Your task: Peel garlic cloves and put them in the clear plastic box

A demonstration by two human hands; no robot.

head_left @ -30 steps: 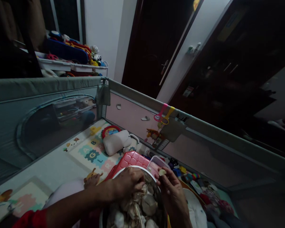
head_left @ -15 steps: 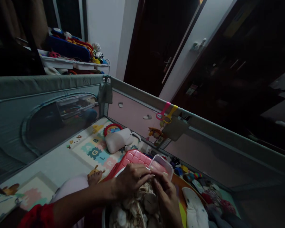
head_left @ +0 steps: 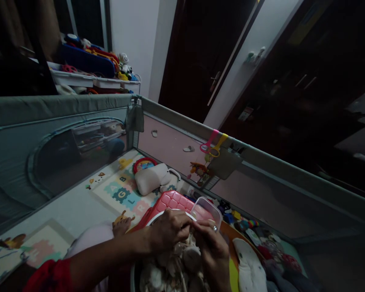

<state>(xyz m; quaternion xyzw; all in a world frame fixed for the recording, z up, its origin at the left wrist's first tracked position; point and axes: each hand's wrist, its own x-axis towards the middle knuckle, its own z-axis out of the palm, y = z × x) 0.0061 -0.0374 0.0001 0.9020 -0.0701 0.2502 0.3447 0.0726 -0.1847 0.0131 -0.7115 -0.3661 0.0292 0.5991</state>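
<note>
Both my hands meet over a round bowl (head_left: 158, 215) heaped with garlic bulbs and papery skins (head_left: 182, 263) at the bottom centre. My left hand (head_left: 167, 229) is curled, its fingers pinched on a piece of garlic at the top of the heap. My right hand (head_left: 211, 247), a ring on one finger, is closed against the same piece, fingertip to fingertip with the left. A clear plastic container (head_left: 207, 209) stands just beyond the hands, beside a pink quilted case (head_left: 170, 201).
I sit inside a grey-walled playpen (head_left: 63, 109) on an alphabet foam mat (head_left: 121, 192). A white pillow (head_left: 150, 180), toys (head_left: 237, 221) and a white cloth (head_left: 246, 263) lie around. Dark doors (head_left: 197, 56) stand behind. A shelf of toys (head_left: 91, 65) is at upper left.
One second ago my right hand held a peeled clove up, apart from the left. It has come down and both hands now pinch together over the heap.
</note>
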